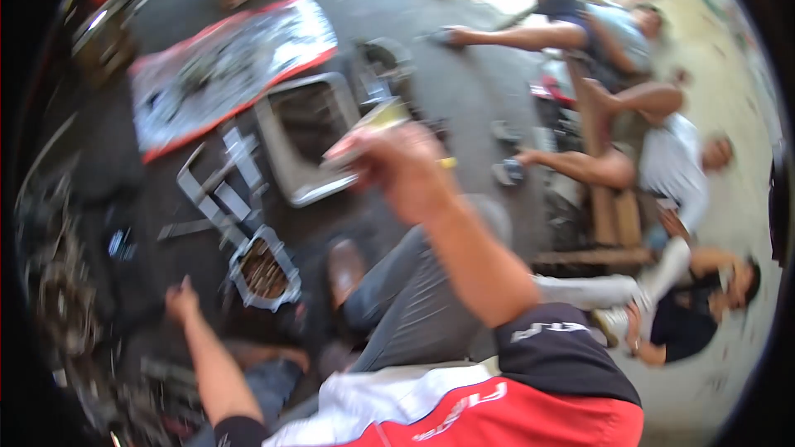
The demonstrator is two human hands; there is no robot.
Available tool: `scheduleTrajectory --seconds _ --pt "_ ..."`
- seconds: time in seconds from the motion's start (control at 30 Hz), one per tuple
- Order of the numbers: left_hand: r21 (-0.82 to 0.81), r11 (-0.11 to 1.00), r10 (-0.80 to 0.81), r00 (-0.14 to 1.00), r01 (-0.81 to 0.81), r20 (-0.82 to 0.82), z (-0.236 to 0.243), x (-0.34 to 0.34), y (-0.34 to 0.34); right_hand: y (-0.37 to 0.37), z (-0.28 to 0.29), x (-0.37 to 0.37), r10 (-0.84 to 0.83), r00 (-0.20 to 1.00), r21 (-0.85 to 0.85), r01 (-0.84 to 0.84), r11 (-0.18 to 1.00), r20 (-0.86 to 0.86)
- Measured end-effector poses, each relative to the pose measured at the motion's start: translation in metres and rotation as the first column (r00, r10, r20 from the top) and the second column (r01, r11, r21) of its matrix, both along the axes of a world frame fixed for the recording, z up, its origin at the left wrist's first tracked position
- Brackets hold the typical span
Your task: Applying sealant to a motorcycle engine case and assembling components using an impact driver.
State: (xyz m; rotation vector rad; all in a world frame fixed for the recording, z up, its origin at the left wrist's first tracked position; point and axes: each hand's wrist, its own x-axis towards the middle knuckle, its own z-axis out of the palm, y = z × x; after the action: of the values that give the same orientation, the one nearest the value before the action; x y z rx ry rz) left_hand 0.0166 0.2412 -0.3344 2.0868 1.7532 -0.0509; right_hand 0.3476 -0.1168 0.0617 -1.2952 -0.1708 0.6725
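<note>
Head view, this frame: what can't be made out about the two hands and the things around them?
- Right hand: motion blur smears the fingers; it holds a flat yellowish thing whose kind cannot be told.
- Left hand: small and blurred; whether it grips anything is unclear.
- Metal tray: contents dark and blurred.
- Small metal frame: brownish contents too blurred to identify.
- Parts at the left rim: lost to fisheye bending and shadow.
</note>
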Motion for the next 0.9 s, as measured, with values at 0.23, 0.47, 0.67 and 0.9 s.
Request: scheduleTrajectory --seconds 0.23,0.47,0.67,0.9 --pt "-0.182 0.982 -0.064 0.995 0.048 -0.082 0.007 0.044 0.005 -0.020 -0.001 0.015 -0.033 0.998 0.033 0.035 0.999 -0.050" --pt "-0.184 0.983 0.005 0.989 0.023 0.151 0.008 0.033 0.032 -0.006 0.000 0.012 0.036 0.993 0.134 -0.021 0.991 -0.112" --pt "-0.540 0.806 0.324 0.584 0.242 0.744 0.200 0.083 -0.052 0.007 -0.001 -0.013 0.116 0.972 0.257 -0.062 0.964 -0.203" --pt "-0.585 0.591 0.507 0.309 0.555 0.805 0.329 0.095 -0.170 0.000 -0.003 -0.059 0.197 0.980 0.119 -0.191 0.974 -0.037"
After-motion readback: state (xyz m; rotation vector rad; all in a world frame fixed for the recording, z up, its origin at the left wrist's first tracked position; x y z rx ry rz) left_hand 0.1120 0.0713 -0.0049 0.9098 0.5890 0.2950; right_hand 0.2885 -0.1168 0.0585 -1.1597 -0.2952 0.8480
